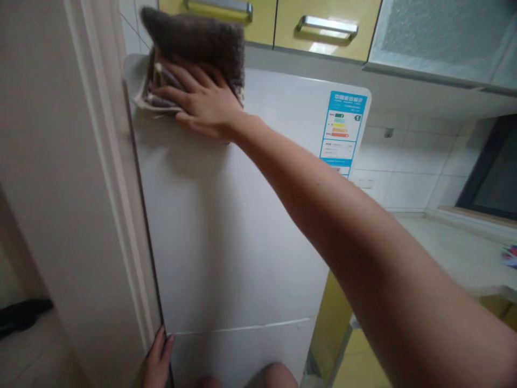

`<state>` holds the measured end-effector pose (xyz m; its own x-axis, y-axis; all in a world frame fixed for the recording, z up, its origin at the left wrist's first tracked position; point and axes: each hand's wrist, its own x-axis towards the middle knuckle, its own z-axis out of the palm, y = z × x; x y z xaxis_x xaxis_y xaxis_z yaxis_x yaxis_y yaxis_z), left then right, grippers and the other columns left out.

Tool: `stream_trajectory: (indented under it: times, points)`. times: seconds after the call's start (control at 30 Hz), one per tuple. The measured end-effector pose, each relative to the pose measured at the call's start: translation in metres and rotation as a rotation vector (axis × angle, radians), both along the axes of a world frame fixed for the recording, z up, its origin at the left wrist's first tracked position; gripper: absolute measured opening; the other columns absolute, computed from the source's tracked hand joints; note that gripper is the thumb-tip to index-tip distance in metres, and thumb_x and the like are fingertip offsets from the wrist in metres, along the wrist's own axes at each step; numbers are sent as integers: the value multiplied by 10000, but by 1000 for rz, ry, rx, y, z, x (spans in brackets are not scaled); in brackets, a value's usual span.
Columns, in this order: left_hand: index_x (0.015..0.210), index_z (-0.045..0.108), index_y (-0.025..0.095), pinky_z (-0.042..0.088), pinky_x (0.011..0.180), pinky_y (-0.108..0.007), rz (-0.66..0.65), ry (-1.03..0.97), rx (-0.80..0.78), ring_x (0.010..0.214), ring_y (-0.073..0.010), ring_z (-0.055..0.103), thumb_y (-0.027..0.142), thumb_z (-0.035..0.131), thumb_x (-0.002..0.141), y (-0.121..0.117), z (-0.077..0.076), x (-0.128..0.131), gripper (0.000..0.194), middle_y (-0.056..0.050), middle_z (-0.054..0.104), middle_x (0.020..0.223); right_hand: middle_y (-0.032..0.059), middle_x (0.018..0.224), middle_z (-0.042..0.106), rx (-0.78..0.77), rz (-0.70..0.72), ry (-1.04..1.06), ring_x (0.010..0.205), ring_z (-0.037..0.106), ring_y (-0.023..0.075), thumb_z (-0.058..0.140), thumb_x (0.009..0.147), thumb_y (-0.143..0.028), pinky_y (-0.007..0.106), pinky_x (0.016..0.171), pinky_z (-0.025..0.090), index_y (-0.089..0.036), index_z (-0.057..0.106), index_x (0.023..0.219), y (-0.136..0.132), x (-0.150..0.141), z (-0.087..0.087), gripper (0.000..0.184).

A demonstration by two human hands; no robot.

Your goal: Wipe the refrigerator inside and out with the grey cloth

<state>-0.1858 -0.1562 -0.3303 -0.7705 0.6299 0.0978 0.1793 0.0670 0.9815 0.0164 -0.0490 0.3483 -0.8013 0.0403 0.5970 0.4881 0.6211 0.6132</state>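
My right hand presses a brown-grey cloth flat against the upper left corner of a white refrigerator door. Its fingers are spread over the cloth, which folds upward above them. My right forearm crosses the door from the lower right. My left hand rests low on the edge where the door meets a white wall panel. Only its fingertips show, lying flat along that edge. A blue energy label sticks to the door's upper right corner.
Yellow cabinets with metal handles hang above the refrigerator. A frosted glass cabinet door is at the top right. A pale countertop and white tiled wall lie to the right, beside a dark window. Yellow lower cabinets stand below.
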Motion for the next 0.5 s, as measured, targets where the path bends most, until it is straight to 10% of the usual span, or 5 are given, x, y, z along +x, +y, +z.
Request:
stream_trajectory:
  times: [0.13,0.3,0.4,0.5]
  points:
    - [1378,607,183,451,1215,-523,-2,3,24,1402,-429,598,614,584,734,-6,28,23,776,-202,701,1399,53,1753,286,-10,116,-195,1612,278,315,499,1049,-441,542,1322,177,-313,467,1619,-13,-31,-98,585]
    - [1626,383,141,381,1266,-564,221,543,306,1522,-411,453,527,609,900,-21,117,91,852,-248,464,1633,98,1677,436,-82,331,-605,1521,443,299,680,965,-371,429,1263,368,-215,562,1553,-19,-40,-226,620]
    - [1699,225,166,361,1270,-567,227,745,403,1563,-392,387,497,606,965,-22,186,122,890,-236,363,1699,117,1603,523,-88,426,-734,1452,512,293,658,972,-378,436,1238,388,-192,563,1548,-21,-32,-248,612]
    - [1693,223,115,276,1297,-600,177,900,368,1605,-419,288,563,596,981,-6,249,123,921,-266,345,1702,150,1495,614,-90,427,-765,1333,598,256,592,1004,-336,371,1178,433,-130,507,1580,-24,-19,-228,618]
